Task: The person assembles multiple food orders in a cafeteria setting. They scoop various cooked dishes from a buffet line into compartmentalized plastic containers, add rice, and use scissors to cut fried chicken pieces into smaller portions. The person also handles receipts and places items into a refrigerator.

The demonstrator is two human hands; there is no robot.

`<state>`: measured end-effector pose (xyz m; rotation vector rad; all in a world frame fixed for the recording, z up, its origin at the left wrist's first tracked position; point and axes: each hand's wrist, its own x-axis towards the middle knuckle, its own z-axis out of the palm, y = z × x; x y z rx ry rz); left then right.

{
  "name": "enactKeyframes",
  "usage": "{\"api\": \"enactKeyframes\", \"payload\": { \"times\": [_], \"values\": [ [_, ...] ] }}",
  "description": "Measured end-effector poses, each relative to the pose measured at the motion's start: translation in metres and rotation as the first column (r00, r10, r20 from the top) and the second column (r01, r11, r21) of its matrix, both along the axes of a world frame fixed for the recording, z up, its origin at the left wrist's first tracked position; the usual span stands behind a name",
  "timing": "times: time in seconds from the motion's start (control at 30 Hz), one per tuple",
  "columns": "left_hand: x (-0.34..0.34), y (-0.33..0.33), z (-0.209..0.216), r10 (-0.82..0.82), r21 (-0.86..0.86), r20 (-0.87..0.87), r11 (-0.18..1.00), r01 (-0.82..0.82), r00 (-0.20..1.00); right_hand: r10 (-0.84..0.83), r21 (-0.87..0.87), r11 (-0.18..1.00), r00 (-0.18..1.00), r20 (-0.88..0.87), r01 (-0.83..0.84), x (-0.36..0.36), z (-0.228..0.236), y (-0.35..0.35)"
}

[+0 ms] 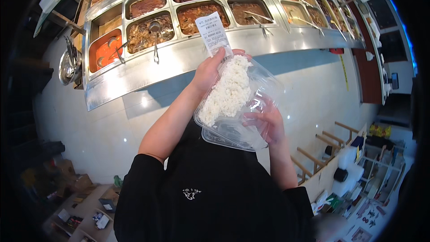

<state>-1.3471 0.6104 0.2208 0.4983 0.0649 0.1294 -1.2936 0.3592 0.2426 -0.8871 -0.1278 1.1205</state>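
My left hand (209, 72) grips the far left edge of a clear plastic takeout container (280, 85), its thumb pressing a white printed receipt (214, 36) against the rim. White rice (228, 90) fills the container's left part; the rest shows bare clear plastic. Under its near end another clear plastic piece (228, 140) sticks out, a lid or second container, I cannot tell which. At the container's near right side my right hand (268, 121) holds it with curled fingers, partly seen through shiny plastic. Both hands hold it in front of my black shirt.
Beyond my hands runs a steel food counter (148, 74) with several trays of cooked dishes. A ladle (155, 29) and tongs (257, 15) rest in the trays. A metal bowl with utensils (69, 65) stands at the left. Wooden legs (311, 157) and cluttered shelves (380, 166) lie right.
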Motion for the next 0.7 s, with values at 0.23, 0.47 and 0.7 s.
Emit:
{"api": "enactKeyframes", "payload": {
  "times": [0.23, 0.47, 0.7],
  "values": [
    [0.018, 0.066, 0.022, 0.251, 0.088, -0.006, 0.964, -0.25, 0.968, 0.024, 0.142, 0.99, 0.996, -0.08, -0.013, 0.034, -0.022, 0.028],
    [0.022, 0.088, 0.042, 0.366, 0.177, -0.034, 0.918, -0.355, 0.93, 0.003, 0.196, 0.98, 0.994, -0.111, 0.018, 0.097, -0.023, 0.034],
    [0.035, 0.07, 0.06, 0.371, 0.175, 0.023, 0.913, -0.369, 0.928, 0.011, 0.244, 0.97, 0.997, -0.072, 0.007, 0.168, -0.009, 0.033]
  ]
}}
